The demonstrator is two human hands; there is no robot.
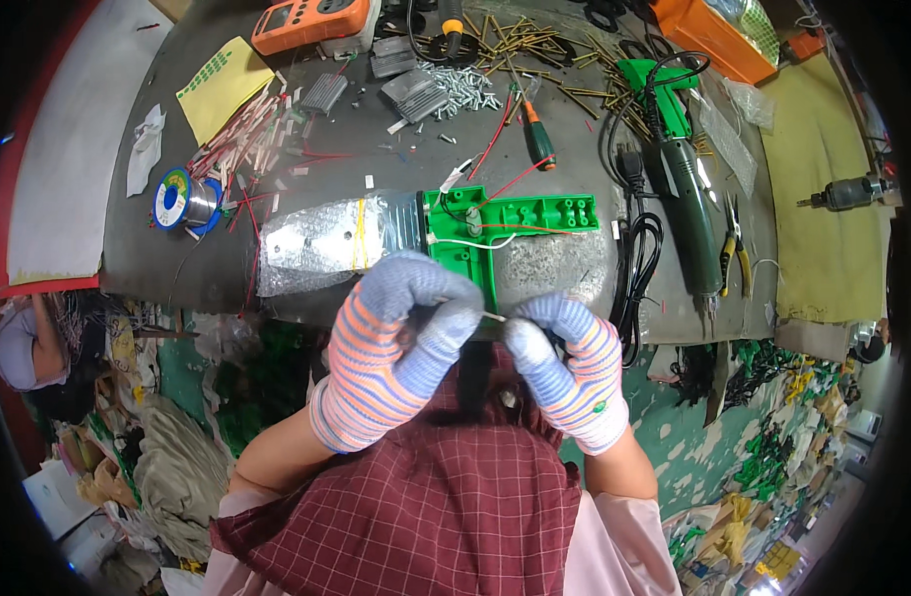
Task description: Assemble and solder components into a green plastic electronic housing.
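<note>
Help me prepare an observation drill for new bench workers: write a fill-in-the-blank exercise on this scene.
1. The left hand and the right hand both wear striped ____.
2. The open plastic housing is coloured ____.
3. In the picture, the wire spool lies to the ____ of that housing.
4. The sheet bearing green marks is ____.

Missing words: gloves; green; left; yellow.
</note>
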